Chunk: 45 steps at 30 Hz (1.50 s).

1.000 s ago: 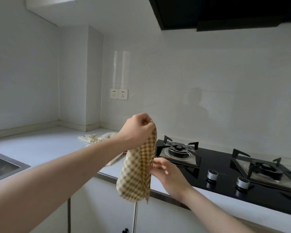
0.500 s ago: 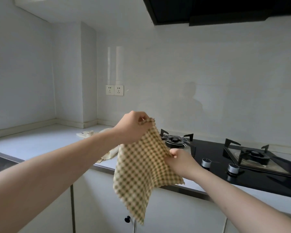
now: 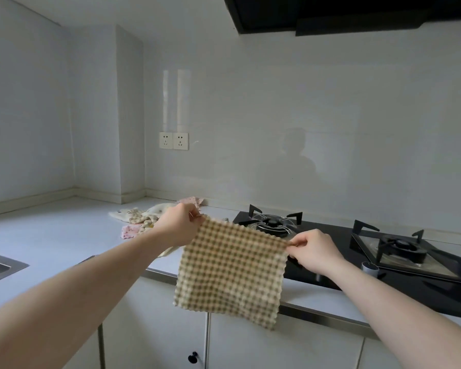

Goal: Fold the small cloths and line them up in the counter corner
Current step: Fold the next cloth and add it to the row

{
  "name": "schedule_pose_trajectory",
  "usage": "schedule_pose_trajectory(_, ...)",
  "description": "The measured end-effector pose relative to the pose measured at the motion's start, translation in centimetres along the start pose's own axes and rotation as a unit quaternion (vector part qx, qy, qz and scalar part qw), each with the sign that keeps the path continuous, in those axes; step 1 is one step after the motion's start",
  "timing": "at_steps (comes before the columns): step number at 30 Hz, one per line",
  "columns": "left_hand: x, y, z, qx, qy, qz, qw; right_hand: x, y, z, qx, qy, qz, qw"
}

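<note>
- Head view: checked cloth [image 3: 230, 267], tan-and-cream gingham, hangs spread flat in the air in front of the counter edge [image 3: 325, 316], clear of the countertop.
- Left hand [image 3: 180, 226] pinches the cloth's upper left corner, fingers curled tight on it.
- Right hand [image 3: 313, 251] pinches the upper right corner between thumb and fingers; the top edge runs taut between the two hands, sloping down toward the right.
- Lower edge hangs free, slightly wavy, in front of the cabinet doors [image 3: 155, 336].
- Pile of unfolded cloths [image 3: 144, 219] lies crumpled on the counter behind the left hand, beside the gas hob [image 3: 330, 251], short of the counter corner [image 3: 133, 198].
- No folded cloth visible in the corner; judged early in the task.
- Step in hand, as judged: cloth opened out square, ready for the first fold.
- Next move likely calls for bringing the two held corners together, or laying the cloth flat on the counter and folding it in half, keeping the edges matched.
- Risk: the limp fabric may skew if one pinch slips.
</note>
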<state>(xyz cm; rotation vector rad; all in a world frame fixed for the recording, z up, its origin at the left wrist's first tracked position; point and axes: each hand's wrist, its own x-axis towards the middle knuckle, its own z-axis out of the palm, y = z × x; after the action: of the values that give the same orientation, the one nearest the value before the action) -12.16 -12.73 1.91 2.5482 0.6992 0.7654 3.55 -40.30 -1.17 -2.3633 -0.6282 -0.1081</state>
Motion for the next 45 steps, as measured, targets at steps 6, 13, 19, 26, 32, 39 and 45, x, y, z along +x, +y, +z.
schedule_pose_trajectory(6,2.1,0.5,2.4,-0.111,-0.022,-0.061,0.992,2.1,0.1,0.3,0.058,0.058,0.041,0.996)
schedule_pose_trajectory(13,4.7,1.6,4.3,-0.258,-0.003,-0.098,0.961,5.1,-0.2,0.7,0.261,0.101,0.069,0.958)
schedule_pose_trajectory(19,5.1,0.5,6.5,-0.297,-0.019,-0.085,0.951,6.1,0.8,1.8,0.276,0.101,0.043,0.955)
schedule_pose_trajectory(26,3.0,-1.1,7.7,-0.185,-0.061,-0.045,0.98,4.2,3.6,4.1,0.108,0.088,-0.045,0.989)
schedule_pose_trajectory(32,0.8,-2.1,8.2,-0.074,-0.088,-0.024,0.993,0.5,5.5,5.4,0.018,0.014,-0.126,0.992)
schedule_pose_trajectory(39,-0.6,-3.1,8.7,-0.036,-0.134,-0.024,0.99,-1.1,6.4,5.5,-0.04,0.002,-0.168,0.985)
schedule_pose_trajectory(45,-0.8,-3.4,9.1,-0.001,-0.141,-0.015,0.99,-1.5,7.2,5.9,-0.045,-0.008,-0.204,0.978)
